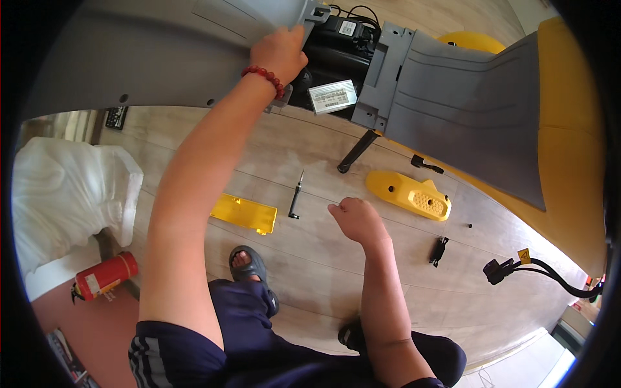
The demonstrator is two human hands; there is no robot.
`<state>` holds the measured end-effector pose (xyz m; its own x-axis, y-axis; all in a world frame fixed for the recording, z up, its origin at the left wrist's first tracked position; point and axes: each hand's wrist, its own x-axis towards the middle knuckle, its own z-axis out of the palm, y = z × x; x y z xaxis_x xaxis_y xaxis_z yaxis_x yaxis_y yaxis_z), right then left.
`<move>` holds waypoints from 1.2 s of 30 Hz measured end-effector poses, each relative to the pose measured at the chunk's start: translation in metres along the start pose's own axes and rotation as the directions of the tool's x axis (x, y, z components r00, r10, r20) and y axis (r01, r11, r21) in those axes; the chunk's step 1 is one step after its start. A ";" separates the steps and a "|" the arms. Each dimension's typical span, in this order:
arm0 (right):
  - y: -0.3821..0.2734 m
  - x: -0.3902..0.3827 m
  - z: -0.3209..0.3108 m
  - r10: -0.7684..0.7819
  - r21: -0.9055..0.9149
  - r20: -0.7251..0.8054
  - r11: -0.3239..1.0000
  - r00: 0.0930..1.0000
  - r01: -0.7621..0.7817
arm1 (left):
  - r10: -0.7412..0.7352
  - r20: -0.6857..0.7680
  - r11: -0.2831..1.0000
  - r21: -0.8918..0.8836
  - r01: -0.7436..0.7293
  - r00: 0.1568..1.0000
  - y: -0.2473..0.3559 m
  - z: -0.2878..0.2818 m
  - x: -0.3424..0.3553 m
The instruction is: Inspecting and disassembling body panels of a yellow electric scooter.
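My left hand (281, 55), with a red bead bracelet at its wrist, is closed round the edge of a large grey panel (181, 52) at the upper left. Just right of that hand is an open bay with a silver metal box (333, 97), a black unit (343, 33) and thin black wires. My right hand (356, 221) hangs above the floor, fingers curled in; whatever they may hold is hidden. Between the hands a thin black screwdriver-like tool (296, 197) lies on the floor. A yellow plastic cover (242, 213) is left of it, and a yellow footrest-like part (407, 194) to its right.
A grey and yellow body (466, 103) fills the upper right, with a black leg (357, 152) below. On the floor lie a black clip-like part (438, 252) and a black bracket (427, 165). A cable with a black connector (498, 271) hangs right. A red fire extinguisher (107, 277) is lower left.
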<state>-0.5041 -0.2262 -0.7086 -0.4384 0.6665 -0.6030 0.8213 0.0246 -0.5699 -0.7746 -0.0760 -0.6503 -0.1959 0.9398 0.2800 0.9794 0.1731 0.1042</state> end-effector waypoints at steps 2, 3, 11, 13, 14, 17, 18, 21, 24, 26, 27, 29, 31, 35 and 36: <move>0.000 -0.001 0.001 0.005 0.002 0.015 1.000 1.000 -0.005 | 0.019 -0.011 1.000 -0.004 -0.019 1.000 0.000 0.001 -0.001; 0.000 0.000 0.002 0.007 -0.001 0.029 1.000 1.000 -0.007 | 0.027 -0.018 1.000 -0.001 -0.027 0.999 0.000 0.002 -0.001; -0.004 0.013 0.005 -0.018 0.016 0.043 1.000 0.999 0.017 | -0.025 0.001 1.000 -0.016 0.025 1.000 0.011 0.000 0.009; -0.005 0.012 0.008 -0.025 0.042 0.055 0.999 0.998 0.022 | -0.014 0.005 1.000 -0.010 0.014 1.000 0.010 -0.002 0.010; -0.005 0.011 0.009 -0.022 0.040 0.051 0.999 0.998 0.020 | -0.005 0.013 1.000 -0.007 0.006 1.000 0.009 -0.002 0.010; -0.005 0.007 0.011 -0.045 0.029 0.020 0.999 0.999 0.044 | 0.019 0.038 1.000 -0.004 -0.019 0.999 0.006 -0.004 0.004; -0.004 0.006 0.010 -0.049 0.012 0.002 0.999 0.999 0.049 | 0.024 0.051 1.000 -0.005 -0.024 0.998 0.005 -0.004 0.000; -0.005 0.005 0.007 -0.010 0.024 0.028 1.000 1.000 0.009 | 0.061 0.048 0.998 -0.018 -0.060 0.997 0.003 -0.005 -0.013; -0.007 0.007 0.004 -0.016 0.037 0.018 0.999 1.000 0.015 | 0.065 0.064 0.998 -0.006 -0.065 0.996 0.004 -0.009 -0.018; -0.007 0.005 0.005 -0.026 0.031 0.009 0.999 1.000 0.026 | 0.049 0.089 0.998 -0.048 -0.045 0.995 0.004 -0.012 -0.018; -0.007 0.005 0.006 -0.029 0.030 0.003 0.999 1.000 0.029 | 0.044 0.100 0.997 -0.068 -0.037 0.994 0.005 -0.013 -0.016; -0.007 0.005 0.008 -0.020 0.021 0.013 1.000 1.000 0.020 | 0.006 0.133 0.998 -0.060 0.002 0.991 0.006 -0.014 -0.012; -0.007 0.005 0.009 0.003 0.009 0.038 1.000 0.999 -0.003 | -0.012 0.157 0.996 -0.086 0.025 0.988 0.007 -0.014 -0.009; -0.006 0.004 0.007 -0.018 0.024 0.010 1.000 1.000 0.017 | 0.060 0.101 0.993 -0.106 -0.049 0.993 0.004 -0.012 -0.002; -0.006 0.003 0.005 -0.017 0.031 0.019 0.999 1.000 0.016 | 0.066 0.113 0.993 -0.107 -0.054 0.991 0.004 -0.012 0.000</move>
<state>-0.5123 -0.2280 -0.7101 -0.4593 0.6515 -0.6038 0.8024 0.0126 -0.5967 -0.7716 -0.0786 -0.6387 -0.1238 0.9765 0.1767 0.9776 0.0895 0.1905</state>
